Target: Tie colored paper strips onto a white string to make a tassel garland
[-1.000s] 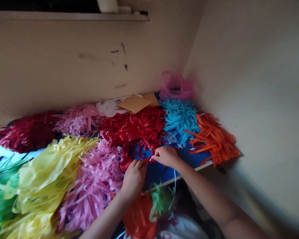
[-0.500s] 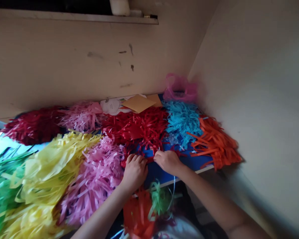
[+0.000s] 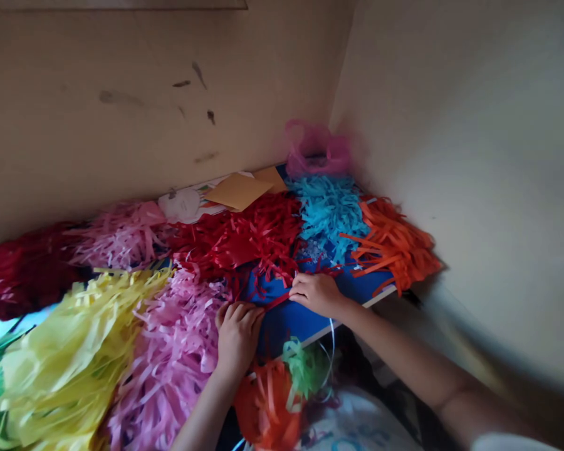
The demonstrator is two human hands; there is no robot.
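A narrow red paper strip (image 3: 278, 302) runs taut between my two hands, low over the blue tabletop (image 3: 289, 322). My left hand (image 3: 237, 332) has its fingers curled round the strip's left part, beside the pink-lilac fringed paper (image 3: 173, 351). At the other end, my right hand (image 3: 318, 293) pinches the strip between thumb and fingers. Just behind both hands lies a heap of red fringed paper (image 3: 239, 241), some of its strands hanging toward them. A thin white ribbon (image 3: 333, 347) dangles below my right wrist.
Yellow fringed paper (image 3: 70, 357) covers the left side. Blue fringe (image 3: 329, 203) and orange fringe (image 3: 397, 244) lie at the right, near the wall. Brown envelopes (image 3: 239, 190) and a pink plastic bag (image 3: 317, 153) are at the back. Orange paper (image 3: 267, 404) and green shreds (image 3: 303, 366) sit by my lap.
My left hand has moved left, away from my right hand, so more of the red strip shows between them. The view has tilted down and turned a little right.
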